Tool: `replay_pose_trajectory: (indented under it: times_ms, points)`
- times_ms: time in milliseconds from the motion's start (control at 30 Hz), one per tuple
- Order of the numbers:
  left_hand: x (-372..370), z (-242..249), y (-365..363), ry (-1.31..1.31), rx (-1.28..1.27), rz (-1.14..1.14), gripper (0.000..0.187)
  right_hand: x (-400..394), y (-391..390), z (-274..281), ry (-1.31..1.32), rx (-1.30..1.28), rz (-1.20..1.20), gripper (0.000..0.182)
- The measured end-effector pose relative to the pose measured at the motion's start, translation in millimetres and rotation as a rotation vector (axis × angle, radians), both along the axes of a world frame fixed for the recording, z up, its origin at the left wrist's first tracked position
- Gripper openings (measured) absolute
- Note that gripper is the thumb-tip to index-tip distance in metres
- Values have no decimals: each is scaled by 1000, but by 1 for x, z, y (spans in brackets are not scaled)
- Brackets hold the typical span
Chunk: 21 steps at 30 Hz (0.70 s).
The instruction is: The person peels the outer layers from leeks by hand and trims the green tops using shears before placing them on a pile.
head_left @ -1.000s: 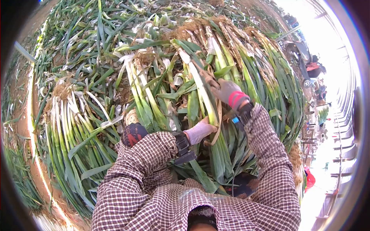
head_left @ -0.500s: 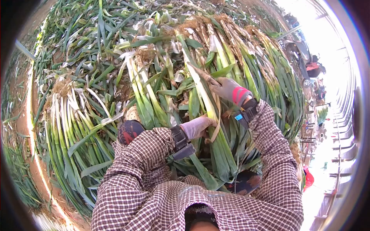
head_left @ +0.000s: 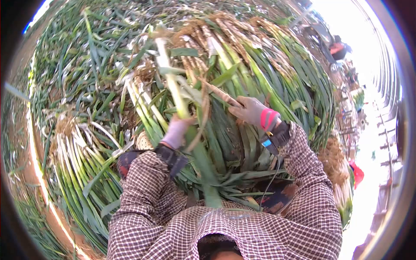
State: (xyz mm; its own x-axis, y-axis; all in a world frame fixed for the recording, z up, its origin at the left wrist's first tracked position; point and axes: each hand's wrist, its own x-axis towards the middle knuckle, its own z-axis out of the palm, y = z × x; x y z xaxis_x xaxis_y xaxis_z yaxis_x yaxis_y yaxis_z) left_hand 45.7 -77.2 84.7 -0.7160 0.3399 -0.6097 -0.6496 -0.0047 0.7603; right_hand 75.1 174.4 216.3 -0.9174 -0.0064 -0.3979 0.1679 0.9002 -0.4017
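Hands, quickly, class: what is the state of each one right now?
Left hand: closed around a green onion stalk, lifting it.
Right hand: closed on a brown strip of peel.

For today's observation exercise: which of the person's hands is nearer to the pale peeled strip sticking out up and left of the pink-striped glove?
Right. The right hand grips the peeled strip at its lower end; the left hand is apart, lower left, holding a green onion stalk.

a bundle of green onions (head_left: 76, 160) lies at the left, white stalks and brown roots pointing away. more loose green onion leaves (head_left: 91, 56) cover the ground beyond. a strip of bare soil (head_left: 30, 143) runs along the far left. a red object (head_left: 358, 172) shows at the right edge, blurred.
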Motion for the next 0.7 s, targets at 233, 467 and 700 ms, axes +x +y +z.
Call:
replay_pose_trajectory:
  times_ms: [233, 467, 700]
  points:
    - [-4, 18, 41, 1287, -654, 15, 48, 108, 79, 38, 287, 95, -301, 30]
    - [-38, 83, 272, 993, -618, -466, 73, 139, 131, 62, 417, 79, -410, 32]
    - [-35, 65, 285, 524, -411, -154, 58, 168, 139, 64, 343, 115, -362, 32]
